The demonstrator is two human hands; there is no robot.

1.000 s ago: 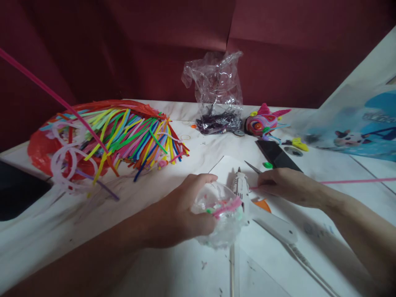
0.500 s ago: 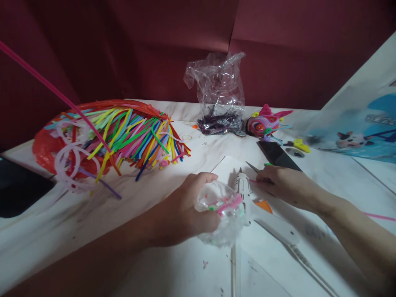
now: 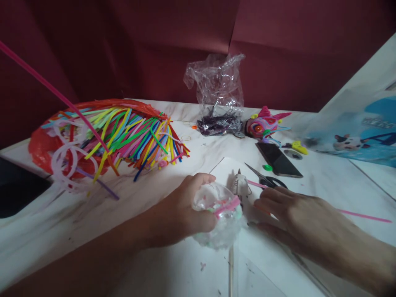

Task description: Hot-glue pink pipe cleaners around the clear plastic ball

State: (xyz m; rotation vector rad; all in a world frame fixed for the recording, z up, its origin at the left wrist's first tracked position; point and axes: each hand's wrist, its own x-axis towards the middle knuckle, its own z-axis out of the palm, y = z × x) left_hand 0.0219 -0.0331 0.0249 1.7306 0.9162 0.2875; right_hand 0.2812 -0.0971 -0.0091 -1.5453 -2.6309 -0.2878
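My left hand [image 3: 192,210] is wrapped round a clear plastic cup-like piece [image 3: 207,198], which has fuzzy white trim and a pink strip [image 3: 227,206] across it. Just right of it lies a white hot glue gun [image 3: 240,185], nozzle pointing away from me. My right hand [image 3: 287,214] is over its handle, fingers and thumb on either side; the hand hides most of the handle. Black-handled scissors [image 3: 268,180] rest beyond the right fingertips, blades partly spread. A pink pipe cleaner [image 3: 365,215] runs under or behind the right hand.
Many coloured pipe cleaners [image 3: 133,136] spill from a red plastic bag [image 3: 38,144] at left. At the back stand a clear bag of dark strands [image 3: 219,123] and a pink pipe-cleaner figure [image 3: 262,123]. A phone [image 3: 278,159] and green lump [image 3: 267,168] lie right of centre.
My right hand has let go of the scissors, leaving them on the table, and moved back toward me onto the glue gun's handle. The left hand keeps its hold on the clear piece.
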